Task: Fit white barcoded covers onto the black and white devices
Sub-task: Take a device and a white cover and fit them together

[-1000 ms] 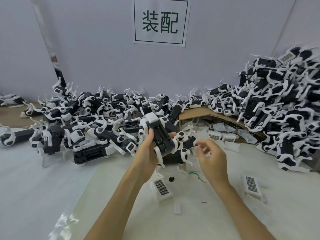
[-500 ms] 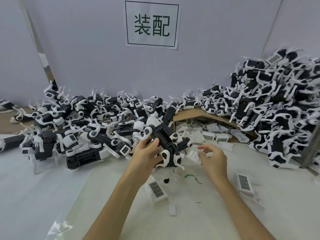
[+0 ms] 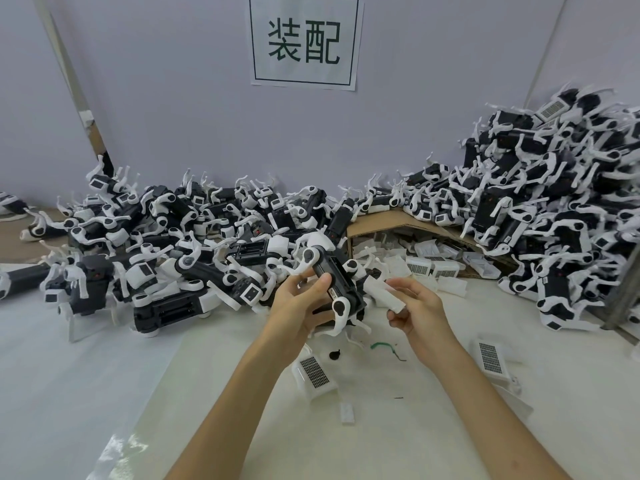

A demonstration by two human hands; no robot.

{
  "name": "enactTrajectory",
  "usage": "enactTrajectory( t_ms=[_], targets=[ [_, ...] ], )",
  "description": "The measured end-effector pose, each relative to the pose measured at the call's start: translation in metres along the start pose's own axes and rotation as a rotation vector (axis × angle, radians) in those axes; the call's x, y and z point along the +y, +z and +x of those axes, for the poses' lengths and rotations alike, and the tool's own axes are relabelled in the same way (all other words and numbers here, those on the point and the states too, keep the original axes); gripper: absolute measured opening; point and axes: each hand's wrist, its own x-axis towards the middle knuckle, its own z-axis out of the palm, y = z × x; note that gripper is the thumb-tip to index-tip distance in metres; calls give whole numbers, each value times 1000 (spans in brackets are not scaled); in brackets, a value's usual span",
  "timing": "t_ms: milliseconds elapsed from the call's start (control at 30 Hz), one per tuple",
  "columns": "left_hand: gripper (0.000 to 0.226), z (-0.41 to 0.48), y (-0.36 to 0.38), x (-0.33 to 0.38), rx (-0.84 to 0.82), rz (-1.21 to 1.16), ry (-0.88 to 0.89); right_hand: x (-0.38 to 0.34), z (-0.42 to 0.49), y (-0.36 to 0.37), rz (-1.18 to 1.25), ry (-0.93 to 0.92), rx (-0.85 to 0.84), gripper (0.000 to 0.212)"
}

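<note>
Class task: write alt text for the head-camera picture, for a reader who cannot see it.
A person's left hand grips a black and white device while the right hand pinches a white cover beside it, not yet fitted. Behind them, heaps of similar devices flank a cardboard box of covers; loose barcoded covers lie on the white table.

Right hand has lifted a white cover beside the device.

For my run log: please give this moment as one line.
left hand: holds device | right hand: holds cover | cover: not yet fitted
</note>
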Motion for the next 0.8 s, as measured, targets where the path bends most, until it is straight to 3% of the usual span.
enactTrajectory(
  t_ms=[67, 167, 300, 400, 500, 633, 733, 800],
  targets=[
    [51, 0, 1, -2, -8, 18, 7, -1, -2, 1, -73, -47, 14, 12],
    [52, 0, 1, -3, -2, 35, 37, -4, -4, 3, 31, -37, -48, 14],
    [49, 0, 3, -3, 12, 55, 50, -8, -3, 0, 257, 7, -213, 15],
    [52, 0, 4, -3, 18, 79, 51, -9, -5, 0, 268, -10, -373, 18],
    [55, 0, 4, -4, 9, 98, 69, -8, -6, 0, 229, -27, -486, 44],
    [58, 0, 4, -7, 3, 144, 103, -6, -5, 1, 212, 4, -410, 28],
    [54, 1, 3, -10, 8, 204, 114, -6, -5, 3, 178, 7, -388, 46],
    [47, 2, 3, -13, -7, 248, 122, -6, -8, 6, 82, -36, -411, 48]
  ],
)
